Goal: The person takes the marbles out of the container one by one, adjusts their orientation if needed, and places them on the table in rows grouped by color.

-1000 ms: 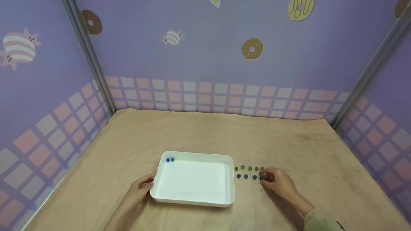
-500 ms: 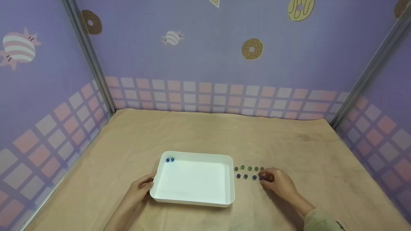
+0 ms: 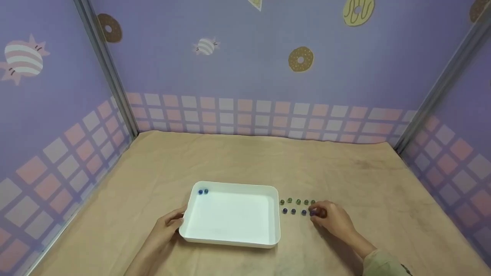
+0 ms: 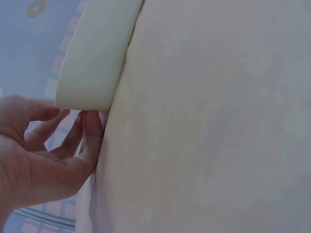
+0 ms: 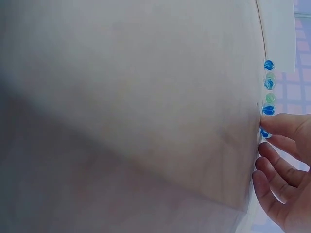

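Note:
A shallow white tray (image 3: 230, 241) lies on the cloth-covered table, with two blue marbles (image 3: 200, 192) in its far left corner. My left hand (image 3: 165, 227) has its fingertips against the outside of the tray's left wall; in the left wrist view, thumb and fingers (image 4: 92, 126) touch that wall from below and above. Right of the tray are two rows of marbles, green (image 3: 298, 202) behind and blue (image 3: 293, 211) in front. At the right end of the front row, my right hand (image 3: 334, 217) pinches a blue marble (image 5: 265, 132) between thumb and index finger, partly covering it.
Beige cloth (image 3: 238, 157) covers the table, with some creases. Purple patterned panels (image 3: 245, 69) enclose the back and both sides, joined at metal corner posts (image 3: 111, 76). The marble rows begin close beside the tray's right wall.

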Motion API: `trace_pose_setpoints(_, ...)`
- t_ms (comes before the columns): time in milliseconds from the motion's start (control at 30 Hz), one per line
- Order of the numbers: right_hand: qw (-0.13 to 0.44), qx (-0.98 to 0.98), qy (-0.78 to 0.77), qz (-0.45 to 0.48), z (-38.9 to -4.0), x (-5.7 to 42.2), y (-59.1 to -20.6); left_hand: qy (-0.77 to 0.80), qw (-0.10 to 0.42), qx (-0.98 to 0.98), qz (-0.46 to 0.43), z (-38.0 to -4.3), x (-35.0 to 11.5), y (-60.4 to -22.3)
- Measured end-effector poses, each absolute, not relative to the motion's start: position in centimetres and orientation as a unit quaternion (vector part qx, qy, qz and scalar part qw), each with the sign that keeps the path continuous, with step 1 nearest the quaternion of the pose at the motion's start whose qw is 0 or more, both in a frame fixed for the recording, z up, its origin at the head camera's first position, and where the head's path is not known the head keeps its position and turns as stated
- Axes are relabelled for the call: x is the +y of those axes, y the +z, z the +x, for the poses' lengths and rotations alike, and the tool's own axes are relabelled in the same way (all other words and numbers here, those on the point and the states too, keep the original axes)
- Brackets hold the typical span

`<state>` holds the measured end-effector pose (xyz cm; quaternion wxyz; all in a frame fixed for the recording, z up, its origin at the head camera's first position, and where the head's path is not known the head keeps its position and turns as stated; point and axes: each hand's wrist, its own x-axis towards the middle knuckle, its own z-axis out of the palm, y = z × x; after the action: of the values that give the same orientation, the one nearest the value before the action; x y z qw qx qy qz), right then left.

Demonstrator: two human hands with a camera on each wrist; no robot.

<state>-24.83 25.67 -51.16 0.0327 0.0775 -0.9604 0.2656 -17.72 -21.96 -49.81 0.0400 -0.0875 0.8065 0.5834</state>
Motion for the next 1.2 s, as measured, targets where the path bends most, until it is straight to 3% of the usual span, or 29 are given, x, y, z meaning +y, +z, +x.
trace_pose_setpoints(433,0.023,-0.958,0.27,0.09,-24.9,26.0,-50.3,0.6,0.038,0.796,-0.075,-17.5,-22.0,-50.0)
trace_pose_setpoints(1200,0.078,-0.954,0.258,0.133,-25.4,25.7,-46.5,0.59,0.035,0.802,-0.086,-17.7,-21.9,-50.0)
